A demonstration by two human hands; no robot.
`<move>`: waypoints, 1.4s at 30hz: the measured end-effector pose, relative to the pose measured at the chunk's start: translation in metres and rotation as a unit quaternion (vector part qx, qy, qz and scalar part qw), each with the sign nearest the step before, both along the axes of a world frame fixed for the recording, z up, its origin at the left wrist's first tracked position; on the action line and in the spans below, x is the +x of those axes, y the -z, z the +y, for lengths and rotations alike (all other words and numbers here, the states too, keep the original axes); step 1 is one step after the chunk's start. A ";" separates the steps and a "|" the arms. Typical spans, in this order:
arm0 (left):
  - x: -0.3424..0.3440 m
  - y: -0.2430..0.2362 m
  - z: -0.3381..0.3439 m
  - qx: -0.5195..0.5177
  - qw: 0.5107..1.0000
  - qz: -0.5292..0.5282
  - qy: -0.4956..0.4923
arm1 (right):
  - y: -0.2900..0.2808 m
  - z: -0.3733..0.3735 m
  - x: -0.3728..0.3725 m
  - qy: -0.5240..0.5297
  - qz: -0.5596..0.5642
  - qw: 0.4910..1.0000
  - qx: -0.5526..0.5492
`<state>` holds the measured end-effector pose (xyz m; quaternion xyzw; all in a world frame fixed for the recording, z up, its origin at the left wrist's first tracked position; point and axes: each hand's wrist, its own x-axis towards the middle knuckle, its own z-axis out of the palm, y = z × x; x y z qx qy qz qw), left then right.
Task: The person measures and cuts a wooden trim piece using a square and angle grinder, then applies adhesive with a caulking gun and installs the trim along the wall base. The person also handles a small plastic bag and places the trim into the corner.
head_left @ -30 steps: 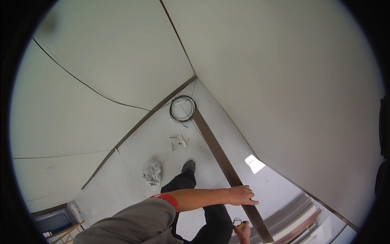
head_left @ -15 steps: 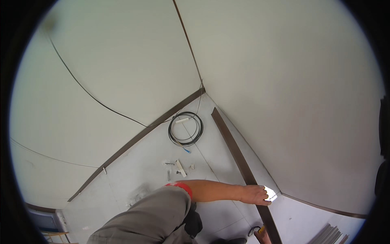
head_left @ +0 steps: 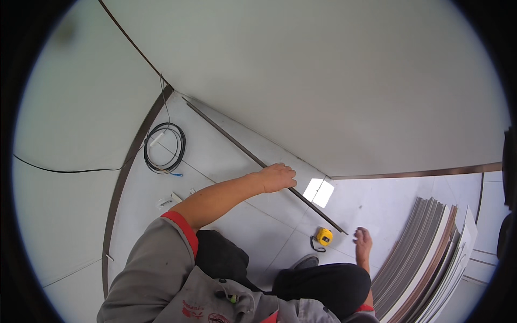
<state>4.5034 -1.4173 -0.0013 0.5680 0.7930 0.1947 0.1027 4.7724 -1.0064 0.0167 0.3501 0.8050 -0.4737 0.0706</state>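
Observation:
My left hand [head_left: 278, 177] is closed over the middle of a long dark brown skirting strip [head_left: 231, 138], which is seen nearly edge-on. The strip slants along the base of the right-hand wall, one end close to the far corner. Just beyond its near end is my right hand [head_left: 363, 242], fingers loosely bent and apart, holding nothing. A yellow tape measure [head_left: 324, 236] with a black wrist loop lies on the floor beside that near end.
A coil of black cable [head_left: 183, 144] lies by the left wall, where a fitted brown skirting [head_left: 120, 180] runs. Small white scraps [head_left: 176, 198] sit near my left elbow. At the right, several long strips [head_left: 414, 253] are stacked. A bright light patch [head_left: 319, 192] falls beside the wall.
The strip has turned from its broad face to nearly edge-on. My right hand has come into full view near its end, apart from the tape measure. My view has swung right.

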 end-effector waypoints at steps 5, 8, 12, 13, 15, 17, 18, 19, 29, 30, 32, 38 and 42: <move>-0.009 0.038 0.018 0.058 0.996 -0.020 -0.068 | -0.076 -0.042 -0.060 -0.284 0.106 0.925 0.230; -0.007 0.033 0.019 0.063 0.996 0.041 -0.044 | -0.081 -0.094 -0.087 -0.452 0.023 0.843 0.291; -0.020 0.018 -0.014 0.079 0.990 0.068 -0.098 | -0.034 -0.109 -0.120 -0.470 -0.041 0.812 0.344; -0.026 0.017 -0.029 0.141 0.976 0.096 -0.135 | -0.030 -0.107 -0.129 -0.470 -0.057 0.809 0.348; -0.030 0.004 -0.051 0.179 0.894 0.017 -0.410 | -0.021 -0.099 -0.132 -0.463 -0.073 0.806 0.362; -0.045 0.004 -0.088 0.196 0.760 -0.118 -0.608 | -0.013 -0.094 -0.138 -0.457 -0.066 0.803 0.376; -0.061 0.013 -0.116 0.189 0.681 -0.208 -0.676 | -0.007 -0.094 -0.139 -0.459 -0.063 0.801 0.379; -0.072 0.035 -0.139 0.220 0.626 -0.210 -0.718 | 0.004 -0.096 -0.144 -0.466 -0.036 0.800 0.376; -0.141 0.080 -0.212 0.428 0.509 -0.348 -0.661 | 0.041 -0.125 -0.163 -0.446 0.000 0.813 0.374; -0.141 0.080 -0.217 0.431 0.507 -0.338 -0.666 | 0.042 -0.130 -0.167 -0.442 -0.004 0.815 0.375; -0.146 0.080 -0.225 0.438 0.504 -0.319 -0.673 | 0.044 -0.138 -0.169 -0.436 -0.001 0.816 0.380; -0.155 0.077 -0.234 0.448 0.490 -0.328 -0.672 | 0.050 -0.148 -0.174 -0.411 0.001 0.820 0.399; -0.159 0.078 -0.239 0.448 0.486 -0.327 -0.675 | 0.049 -0.154 -0.178 -0.417 0.015 0.818 0.397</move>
